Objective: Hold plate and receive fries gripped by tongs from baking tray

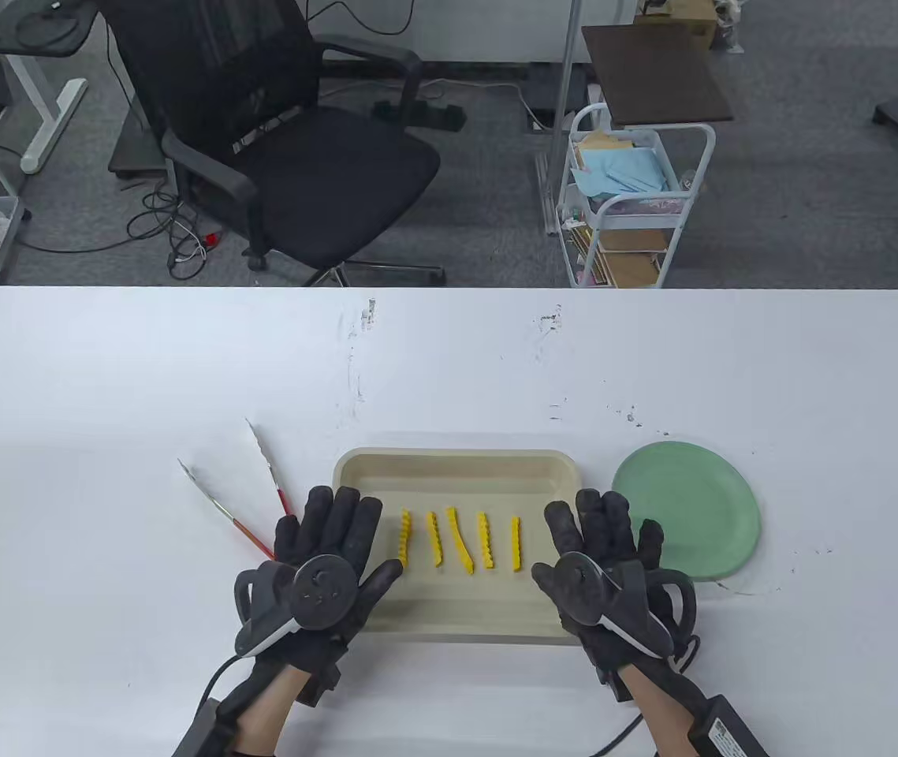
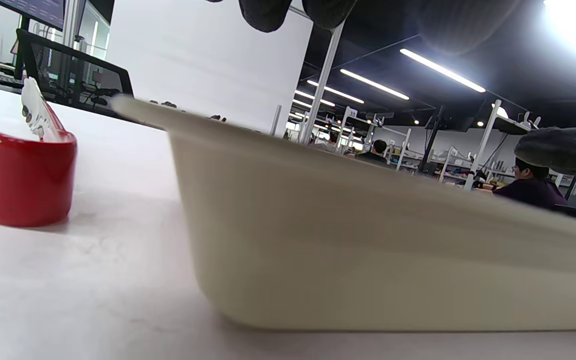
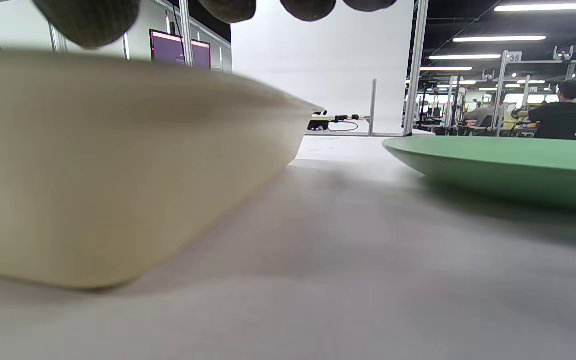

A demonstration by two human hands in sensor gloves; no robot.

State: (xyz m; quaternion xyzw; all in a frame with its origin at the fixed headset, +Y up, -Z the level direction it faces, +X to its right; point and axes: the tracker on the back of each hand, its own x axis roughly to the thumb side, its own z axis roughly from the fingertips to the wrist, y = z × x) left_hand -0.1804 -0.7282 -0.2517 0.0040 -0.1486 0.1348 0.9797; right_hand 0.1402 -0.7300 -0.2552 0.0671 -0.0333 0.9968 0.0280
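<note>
A beige baking tray (image 1: 456,465) sits near the table's front edge and holds several yellow crinkle fries (image 1: 460,539) in a row. A green plate (image 1: 693,497) lies flat just right of the tray. Metal tongs with red handles (image 1: 247,493) lie left of the tray, spread open. My left hand (image 1: 330,552) lies flat and open over the tray's left front corner, holding nothing. My right hand (image 1: 602,552) lies flat and open between the tray's right side and the plate, holding nothing. The tray wall fills the left wrist view (image 2: 368,240) and the right wrist view (image 3: 93,165); the plate's rim (image 3: 508,165) shows there too.
The white table (image 1: 141,378) stretches wide behind and to both sides. The tongs' red handle end (image 2: 18,175) shows close in the left wrist view. A black office chair (image 1: 275,150) and a white cart (image 1: 630,205) stand beyond the far edge.
</note>
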